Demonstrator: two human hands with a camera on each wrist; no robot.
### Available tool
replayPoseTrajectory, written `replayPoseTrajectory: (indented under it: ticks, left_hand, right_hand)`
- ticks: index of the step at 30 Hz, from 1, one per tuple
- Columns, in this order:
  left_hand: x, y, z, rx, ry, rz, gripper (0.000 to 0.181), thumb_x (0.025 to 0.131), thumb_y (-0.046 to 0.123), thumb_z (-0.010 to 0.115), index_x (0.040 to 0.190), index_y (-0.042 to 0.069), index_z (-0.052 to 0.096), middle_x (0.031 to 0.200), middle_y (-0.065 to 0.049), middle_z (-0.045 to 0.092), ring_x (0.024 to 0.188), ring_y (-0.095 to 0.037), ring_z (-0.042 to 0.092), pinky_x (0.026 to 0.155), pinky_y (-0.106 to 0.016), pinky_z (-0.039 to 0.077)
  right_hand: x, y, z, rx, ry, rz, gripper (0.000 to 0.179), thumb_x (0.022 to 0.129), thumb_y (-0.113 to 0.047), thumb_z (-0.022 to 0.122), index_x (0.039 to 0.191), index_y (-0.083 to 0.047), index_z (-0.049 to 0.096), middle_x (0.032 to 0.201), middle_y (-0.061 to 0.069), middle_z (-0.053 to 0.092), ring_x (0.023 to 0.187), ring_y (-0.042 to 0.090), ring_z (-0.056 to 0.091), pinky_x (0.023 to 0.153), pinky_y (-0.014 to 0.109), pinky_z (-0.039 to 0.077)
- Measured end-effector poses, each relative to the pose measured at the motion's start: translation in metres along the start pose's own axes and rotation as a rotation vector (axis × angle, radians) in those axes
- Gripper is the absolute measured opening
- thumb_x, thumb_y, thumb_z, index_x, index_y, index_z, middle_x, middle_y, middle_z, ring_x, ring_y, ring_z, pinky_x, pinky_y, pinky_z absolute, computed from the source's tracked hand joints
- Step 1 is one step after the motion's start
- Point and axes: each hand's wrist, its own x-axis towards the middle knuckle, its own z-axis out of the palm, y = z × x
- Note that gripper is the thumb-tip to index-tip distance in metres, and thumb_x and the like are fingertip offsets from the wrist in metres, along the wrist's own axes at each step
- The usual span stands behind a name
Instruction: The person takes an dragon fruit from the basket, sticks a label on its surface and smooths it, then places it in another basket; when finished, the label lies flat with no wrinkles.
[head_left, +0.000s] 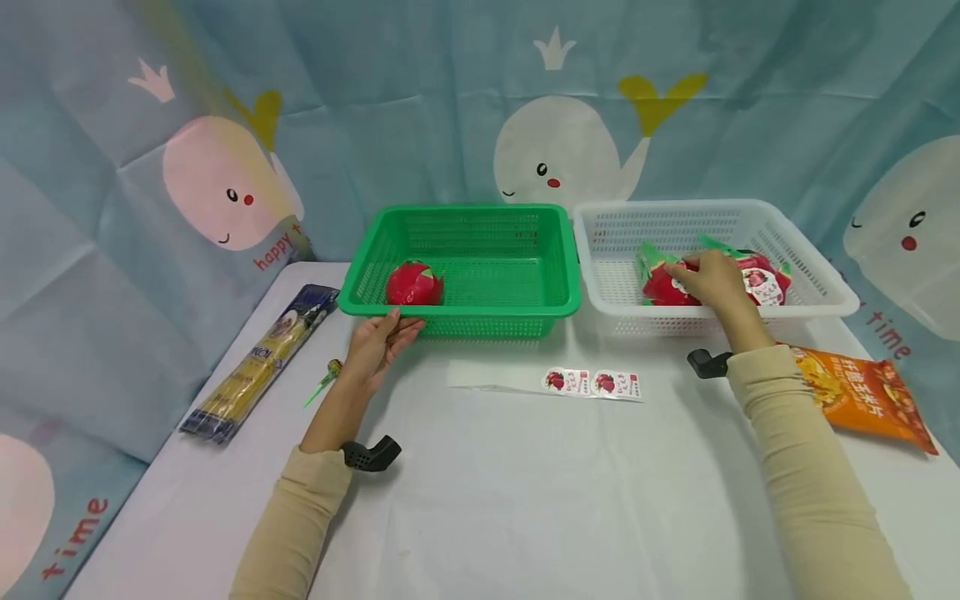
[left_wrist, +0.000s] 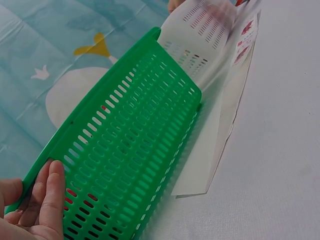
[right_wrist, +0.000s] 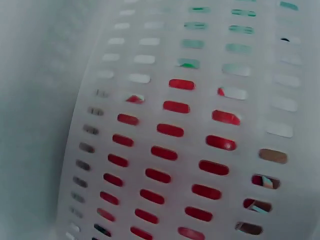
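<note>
My left hand [head_left: 372, 343] grips the front rim of the green basket [head_left: 450, 312] near its left corner. In the left wrist view its thumb lies over the rim and its fingers go beneath. One red dragon fruit [head_left: 414, 284] sits inside that basket, at the left. My right hand [head_left: 712, 282] reaches into the white basket [head_left: 615, 275], thumb and fingers on a red dragon fruit [head_left: 662, 287] with green leaf tips and a white label. Beside it lies another labelled dragon fruit [head_left: 767, 280]. The right wrist view shows only the white basket wall [right_wrist: 200, 150], hiding the fingers.
A backing strip [head_left: 495, 375] with two round-fruit stickers [head_left: 592, 382] lies in front of the baskets. At the left are a noodle packet [head_left: 258, 362] and a small lollipop [head_left: 326, 379]. An orange snack bag [head_left: 862, 392] lies by my right forearm. A patterned curtain [head_left: 420, 125] hangs behind.
</note>
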Motion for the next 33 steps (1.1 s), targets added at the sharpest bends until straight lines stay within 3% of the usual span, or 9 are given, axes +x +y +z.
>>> replayPoseTrajectory:
  ticks: [8, 12, 15, 17, 20, 24, 27, 30, 33]
  left_hand:
    - [0.003, 0.001, 0.002, 0.073, -0.034, -0.057, 0.026, 0.098, 0.018, 0.041, 0.101, -0.003, 0.057, 0.087, -0.006, 0.072, 0.084, -0.012, 0.069, 0.077, -0.019, 0.053]
    - [0.001, 0.011, 0.001, 0.312, -0.069, -0.139, 0.041, 0.098, 0.021, 0.043, 0.119, -0.014, 0.048, 0.087, -0.001, 0.071, 0.084, -0.010, 0.069, 0.079, -0.020, 0.053]
    - [0.000, 0.028, 0.003, 0.508, -0.092, -0.141, 0.048, 0.097, 0.022, 0.047, 0.123, -0.018, 0.043, 0.084, 0.003, 0.071, 0.082, -0.009, 0.069, 0.078, -0.022, 0.053]
    - [0.002, 0.043, 0.006, 0.594, -0.089, -0.085, 0.045, 0.095, 0.022, 0.051, 0.120, -0.016, 0.047, 0.082, 0.005, 0.071, 0.079, -0.008, 0.069, 0.075, -0.021, 0.054]
    - [0.013, 0.063, 0.006, 0.731, -0.071, 0.066, 0.041, 0.092, 0.022, 0.056, 0.117, -0.011, 0.052, 0.084, 0.007, 0.070, 0.078, -0.005, 0.067, 0.073, -0.018, 0.054]
    - [0.035, 0.080, 0.004, 1.067, -0.068, 0.244, 0.034, 0.089, 0.018, 0.060, 0.117, -0.003, 0.057, 0.102, -0.005, 0.069, 0.092, -0.012, 0.065, 0.080, -0.022, 0.053]
    - [0.053, 0.086, -0.001, 1.279, -0.135, 0.271, 0.034, 0.087, 0.008, 0.061, 0.119, -0.001, 0.056, 0.116, -0.019, 0.061, 0.106, -0.027, 0.060, 0.089, -0.037, 0.050]
    - [0.068, 0.090, -0.008, 1.412, -0.220, 0.231, 0.041, 0.084, -0.002, 0.061, 0.124, -0.004, 0.052, 0.125, -0.023, 0.055, 0.114, -0.036, 0.053, 0.094, -0.047, 0.045]
    - [0.078, 0.092, -0.015, 1.519, -0.271, 0.168, 0.051, 0.081, -0.005, 0.063, 0.129, -0.004, 0.047, 0.130, -0.025, 0.050, 0.118, -0.040, 0.049, 0.094, -0.051, 0.044]
  right_hand:
    - [-0.013, 0.006, 0.000, -0.016, 0.062, -0.027, 0.062, 0.094, -0.042, 0.046, 0.136, 0.003, 0.038, 0.135, 0.032, 0.040, 0.122, 0.049, 0.036, 0.097, 0.065, 0.030]
    - [-0.035, 0.006, -0.002, -0.029, 0.174, -0.095, 0.056, 0.093, -0.039, 0.049, 0.135, -0.003, 0.043, 0.134, 0.028, 0.044, 0.122, 0.047, 0.040, 0.093, 0.066, 0.032]
    - [-0.055, 0.010, -0.004, -0.036, 0.266, -0.157, 0.050, 0.091, -0.034, 0.053, 0.131, -0.004, 0.049, 0.129, 0.027, 0.049, 0.118, 0.046, 0.044, 0.091, 0.065, 0.035]
    - [-0.067, 0.015, -0.005, -0.057, 0.316, -0.193, 0.047, 0.090, -0.031, 0.056, 0.128, -0.003, 0.052, 0.125, 0.027, 0.052, 0.114, 0.046, 0.046, 0.090, 0.065, 0.036]
    - [-0.079, 0.026, -0.005, -0.085, 0.409, -0.253, 0.042, 0.088, -0.028, 0.061, 0.121, -0.001, 0.058, 0.117, 0.027, 0.058, 0.107, 0.044, 0.050, 0.086, 0.061, 0.041]
    - [-0.092, 0.047, 0.002, 0.079, 0.518, -0.219, 0.034, 0.087, -0.029, 0.062, 0.103, 0.000, 0.065, 0.097, 0.018, 0.067, 0.089, 0.023, 0.060, 0.077, 0.023, 0.048]
    - [-0.100, 0.067, 0.008, 0.345, 0.398, -0.067, 0.038, 0.087, -0.039, 0.059, 0.097, -0.002, 0.067, 0.082, -0.001, 0.069, 0.074, 0.000, 0.060, 0.066, 0.002, 0.041]
    - [-0.103, 0.080, 0.011, 0.648, 0.119, 0.033, 0.036, 0.090, -0.043, 0.053, 0.100, -0.012, 0.068, 0.080, -0.017, 0.068, 0.073, -0.007, 0.064, 0.063, 0.010, 0.051]
    - [-0.103, 0.078, 0.010, 0.974, -0.128, 0.015, 0.028, 0.094, -0.035, 0.047, 0.104, -0.017, 0.066, 0.092, -0.012, 0.071, 0.085, 0.002, 0.067, 0.071, 0.018, 0.054]
